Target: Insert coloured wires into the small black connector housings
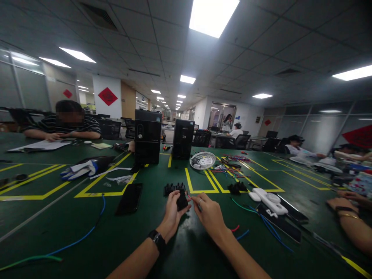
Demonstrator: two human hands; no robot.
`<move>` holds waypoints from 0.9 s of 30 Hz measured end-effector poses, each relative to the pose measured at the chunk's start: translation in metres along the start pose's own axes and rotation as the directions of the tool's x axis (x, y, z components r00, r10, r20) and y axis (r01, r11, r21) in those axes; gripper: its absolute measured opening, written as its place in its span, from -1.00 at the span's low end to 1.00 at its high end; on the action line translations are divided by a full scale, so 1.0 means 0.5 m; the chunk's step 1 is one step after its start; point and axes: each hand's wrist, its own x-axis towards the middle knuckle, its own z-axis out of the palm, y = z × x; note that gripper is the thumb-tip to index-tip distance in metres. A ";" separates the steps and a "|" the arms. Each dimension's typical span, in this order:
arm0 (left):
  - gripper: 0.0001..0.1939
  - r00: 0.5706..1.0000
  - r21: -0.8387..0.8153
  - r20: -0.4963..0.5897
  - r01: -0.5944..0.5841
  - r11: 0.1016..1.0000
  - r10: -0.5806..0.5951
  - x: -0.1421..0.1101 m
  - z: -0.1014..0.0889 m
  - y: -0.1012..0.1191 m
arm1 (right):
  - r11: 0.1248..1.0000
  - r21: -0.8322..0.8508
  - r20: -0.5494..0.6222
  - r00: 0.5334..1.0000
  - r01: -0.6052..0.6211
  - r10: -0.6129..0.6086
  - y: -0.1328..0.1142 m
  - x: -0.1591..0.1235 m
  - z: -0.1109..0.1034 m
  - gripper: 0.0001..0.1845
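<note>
Left hand (173,214) grips a black block (182,200); right hand (209,214) pinches a reddish wire (189,196), connection unclear. Other wires (237,158) lie loose toward the bench's (95,248) far edge.

Black block (182,201) in left hand (171,217), wire (188,196) in right hand (210,214)

White round lattice plastic basket (200,167): one
Tall black box-shaped cases (147,151): two, left of the basket
Wearer's bare hands (210,213): two, nearer than the basket
Flat black rectangular slabs (130,198): three, one left, two right of the basket
</note>
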 end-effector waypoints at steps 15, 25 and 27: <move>-0.62 0.979 0.324 0.090 -0.201 0.924 0.182 -0.009 -0.005 0.005 | 0.984 -0.103 0.136 0.982 0.145 -0.130 -0.020 -0.005 0.006 -0.69; -0.76 0.885 0.683 0.282 -0.457 0.569 0.372 -0.020 -0.005 0.028 | 0.986 0.003 0.075 0.984 0.164 -0.164 -0.023 -0.019 -0.006 -0.67; -0.79 0.860 0.727 0.344 -0.498 0.473 0.377 -0.022 -0.007 0.036 | 0.986 0.036 0.050 0.985 0.163 -0.165 -0.023 -0.025 -0.007 -0.70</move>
